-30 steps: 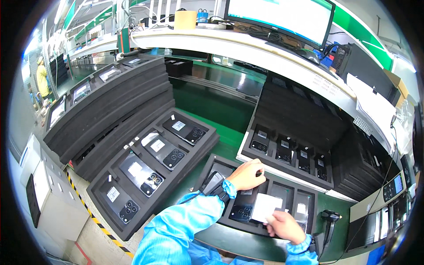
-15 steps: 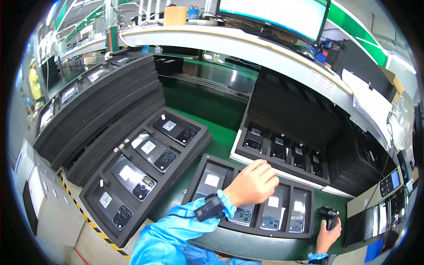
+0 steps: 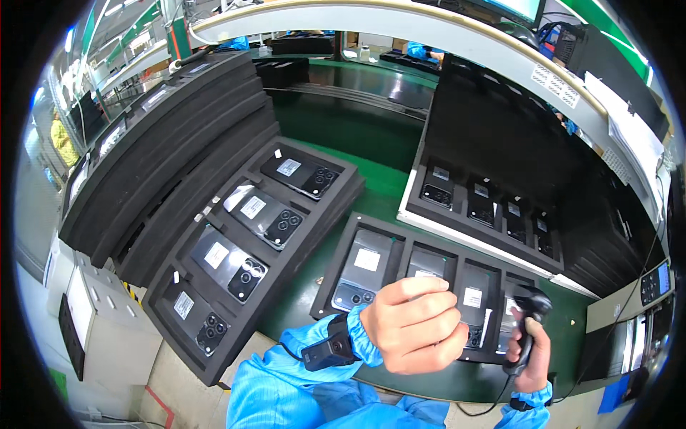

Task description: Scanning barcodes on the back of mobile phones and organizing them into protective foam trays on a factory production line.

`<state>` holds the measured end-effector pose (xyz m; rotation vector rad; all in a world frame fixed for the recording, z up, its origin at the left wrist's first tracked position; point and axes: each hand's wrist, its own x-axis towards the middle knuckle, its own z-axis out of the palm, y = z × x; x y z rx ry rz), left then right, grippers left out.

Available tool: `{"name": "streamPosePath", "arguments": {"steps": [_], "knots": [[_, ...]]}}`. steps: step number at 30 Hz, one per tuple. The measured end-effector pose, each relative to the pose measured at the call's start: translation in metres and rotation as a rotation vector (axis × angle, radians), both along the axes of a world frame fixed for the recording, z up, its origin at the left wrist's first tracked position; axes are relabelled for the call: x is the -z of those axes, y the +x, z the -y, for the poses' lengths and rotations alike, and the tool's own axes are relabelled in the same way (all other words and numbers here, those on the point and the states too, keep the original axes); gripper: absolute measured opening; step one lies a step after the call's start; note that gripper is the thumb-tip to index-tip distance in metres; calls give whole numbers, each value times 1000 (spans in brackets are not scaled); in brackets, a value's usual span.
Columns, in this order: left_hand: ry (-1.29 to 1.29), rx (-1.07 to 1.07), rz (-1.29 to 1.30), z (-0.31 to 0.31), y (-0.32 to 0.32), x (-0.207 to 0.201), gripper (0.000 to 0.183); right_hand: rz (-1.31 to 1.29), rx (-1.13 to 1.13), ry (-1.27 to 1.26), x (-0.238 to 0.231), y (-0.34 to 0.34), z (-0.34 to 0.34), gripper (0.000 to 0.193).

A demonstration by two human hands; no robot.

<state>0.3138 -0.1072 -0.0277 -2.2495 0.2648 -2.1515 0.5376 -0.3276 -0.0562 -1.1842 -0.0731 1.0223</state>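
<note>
My left hand (image 3: 418, 325) is curled into a fist, knuckles up, above a black foam tray (image 3: 400, 261) of smartphones. Whatever its fingers may enclose is hidden. A phone (image 3: 361, 282) with a white label lies in the tray's leftmost slot; my fist partly covers the second and third slots. My right hand (image 3: 534, 357) grips the handle of a black handheld barcode scanner (image 3: 532, 304), its head over the rightmost phone. The scanner's cord hangs below. On my left wrist sits a small black strapped device (image 3: 332, 350).
On the left lies a foam tray (image 3: 346, 182) of phones, beside a tall stack of trays (image 3: 186, 143). Another phone tray (image 3: 457, 214) stands behind, under a shelf (image 3: 400, 18). At right is a beige machine with a screen (image 3: 654, 282); a white cabinet (image 3: 114, 314) stands lower left.
The scanner has been raised and brought left over the tray by my right hand. My left fist has moved down and appears larger. The view has shifted downward.
</note>
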Motion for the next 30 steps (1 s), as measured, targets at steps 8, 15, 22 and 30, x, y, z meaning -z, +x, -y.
{"name": "streamPosePath", "arguments": {"steps": [8, 15, 22, 30], "knots": [[-64, -38, 95, -5, -11, 3, 13, 15, -529, 19, -12, -101, -105, 27], [-145, -37, 256, -3, -4, 2, 12, -1194, -639, 571, 27, -134, -138, 24], [-162, -15, 263, -5, -7, 7, 17, -348, -732, 255, 32, -135, -128, 29], [-198, -97, -58, -34, -28, 15, 9, -67, -643, 24, -5, -138, -133, 12]]}}
